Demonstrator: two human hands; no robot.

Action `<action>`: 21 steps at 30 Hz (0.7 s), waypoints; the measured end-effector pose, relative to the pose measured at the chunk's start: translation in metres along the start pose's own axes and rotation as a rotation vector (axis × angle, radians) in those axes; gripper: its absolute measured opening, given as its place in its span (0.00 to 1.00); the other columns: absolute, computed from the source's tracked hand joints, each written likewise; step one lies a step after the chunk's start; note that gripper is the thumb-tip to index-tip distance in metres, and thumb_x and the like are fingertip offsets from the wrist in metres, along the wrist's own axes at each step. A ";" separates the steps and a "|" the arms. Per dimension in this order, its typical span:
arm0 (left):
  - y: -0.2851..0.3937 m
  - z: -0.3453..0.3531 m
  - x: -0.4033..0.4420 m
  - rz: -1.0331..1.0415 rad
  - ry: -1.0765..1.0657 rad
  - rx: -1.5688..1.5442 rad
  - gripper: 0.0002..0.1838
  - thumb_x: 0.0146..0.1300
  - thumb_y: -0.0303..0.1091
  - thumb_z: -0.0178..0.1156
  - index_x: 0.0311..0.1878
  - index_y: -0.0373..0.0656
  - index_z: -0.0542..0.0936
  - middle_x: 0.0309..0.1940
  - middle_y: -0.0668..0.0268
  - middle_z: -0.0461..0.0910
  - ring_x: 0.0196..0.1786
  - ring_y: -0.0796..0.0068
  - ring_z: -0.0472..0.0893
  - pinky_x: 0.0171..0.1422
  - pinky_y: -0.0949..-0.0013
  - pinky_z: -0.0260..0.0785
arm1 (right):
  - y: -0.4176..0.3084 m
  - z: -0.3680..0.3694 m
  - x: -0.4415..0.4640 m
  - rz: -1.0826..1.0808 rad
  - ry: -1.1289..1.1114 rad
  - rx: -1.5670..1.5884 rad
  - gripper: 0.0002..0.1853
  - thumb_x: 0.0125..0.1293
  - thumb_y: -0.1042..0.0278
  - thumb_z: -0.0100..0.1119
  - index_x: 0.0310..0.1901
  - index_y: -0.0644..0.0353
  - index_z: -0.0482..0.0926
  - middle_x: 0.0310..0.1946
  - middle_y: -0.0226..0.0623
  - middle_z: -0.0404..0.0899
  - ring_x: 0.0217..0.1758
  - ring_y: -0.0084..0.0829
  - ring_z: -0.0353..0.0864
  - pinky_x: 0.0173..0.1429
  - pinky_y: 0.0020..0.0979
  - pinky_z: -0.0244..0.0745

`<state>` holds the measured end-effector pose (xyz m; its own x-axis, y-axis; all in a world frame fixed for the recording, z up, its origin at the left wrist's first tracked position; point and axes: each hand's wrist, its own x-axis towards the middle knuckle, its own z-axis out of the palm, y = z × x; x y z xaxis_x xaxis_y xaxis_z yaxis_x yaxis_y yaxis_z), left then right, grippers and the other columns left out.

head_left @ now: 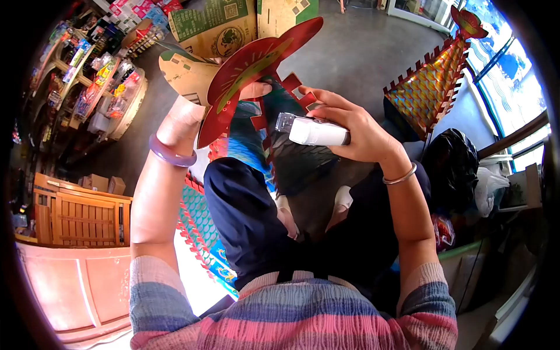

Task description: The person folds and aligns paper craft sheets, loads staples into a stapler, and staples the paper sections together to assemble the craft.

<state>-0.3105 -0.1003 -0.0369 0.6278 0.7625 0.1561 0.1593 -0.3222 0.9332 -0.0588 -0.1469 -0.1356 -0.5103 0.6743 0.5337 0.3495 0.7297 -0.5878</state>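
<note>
My left hand (255,90) grips a red cardboard cutout (248,69) with a scalloped outline and green and yellow markings; the cutout hides most of that hand, but the thumb shows. A dark, shiny panel with red toothed edging (258,122) hangs below it, between my legs. In my right hand (359,125) is a white handheld device (318,132) with a clear tip, pointing left. The fingertips of that hand are at a red tooth of the edging, beside the cutout. I cannot tell the device's exact kind.
Printed cardboard (219,29) stands at the back. Shelves of packaged goods (96,87) are at left, above a folded wooden chair (87,213). An orange scaly panel with red teeth (429,87) stands at right, near a black bag (449,157). A teal scaled piece (201,219) lies by my leg.
</note>
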 end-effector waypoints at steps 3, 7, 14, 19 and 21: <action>-0.018 -0.009 -0.002 0.144 -0.129 -0.289 0.39 0.49 0.45 0.67 0.59 0.30 0.64 0.56 0.51 0.68 0.58 0.60 0.70 0.63 0.57 0.63 | -0.007 0.003 0.004 0.011 -0.017 0.016 0.25 0.40 0.80 0.57 0.47 0.64 0.75 0.52 0.46 0.70 0.51 0.48 0.72 0.56 0.36 0.69; -0.012 0.003 -0.009 0.168 -0.149 -0.351 0.29 0.59 0.41 0.58 0.59 0.34 0.65 0.54 0.54 0.70 0.54 0.64 0.74 0.60 0.63 0.66 | -0.013 0.007 0.007 0.041 -0.027 0.067 0.25 0.42 0.78 0.57 0.49 0.64 0.75 0.50 0.49 0.71 0.51 0.49 0.73 0.55 0.35 0.69; 0.017 0.013 -0.015 0.028 -0.137 0.125 0.38 0.59 0.50 0.56 0.65 0.35 0.56 0.62 0.50 0.61 0.59 0.54 0.70 0.67 0.56 0.58 | -0.014 0.007 0.002 0.091 -0.030 0.107 0.25 0.43 0.77 0.58 0.49 0.64 0.75 0.52 0.50 0.70 0.53 0.50 0.71 0.58 0.36 0.67; 0.005 0.014 -0.006 0.130 -0.006 -0.210 0.21 0.48 0.32 0.69 0.47 0.38 0.79 0.41 0.64 0.80 0.43 0.75 0.77 0.46 0.71 0.69 | -0.017 -0.004 -0.006 -0.063 0.064 0.043 0.25 0.43 0.76 0.58 0.49 0.66 0.73 0.60 0.48 0.64 0.60 0.48 0.67 0.60 0.37 0.65; -0.007 0.004 -0.012 0.171 -0.099 -0.283 0.31 0.51 0.40 0.66 0.55 0.34 0.68 0.51 0.56 0.72 0.52 0.64 0.73 0.56 0.64 0.63 | -0.026 -0.018 -0.013 0.001 0.199 0.126 0.24 0.43 0.76 0.58 0.48 0.67 0.72 0.55 0.49 0.69 0.56 0.45 0.71 0.56 0.37 0.67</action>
<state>-0.3156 -0.1093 -0.0467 0.7006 0.6482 0.2983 -0.1633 -0.2612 0.9514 -0.0476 -0.1727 -0.1159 -0.3405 0.6935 0.6349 0.2426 0.7172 -0.6532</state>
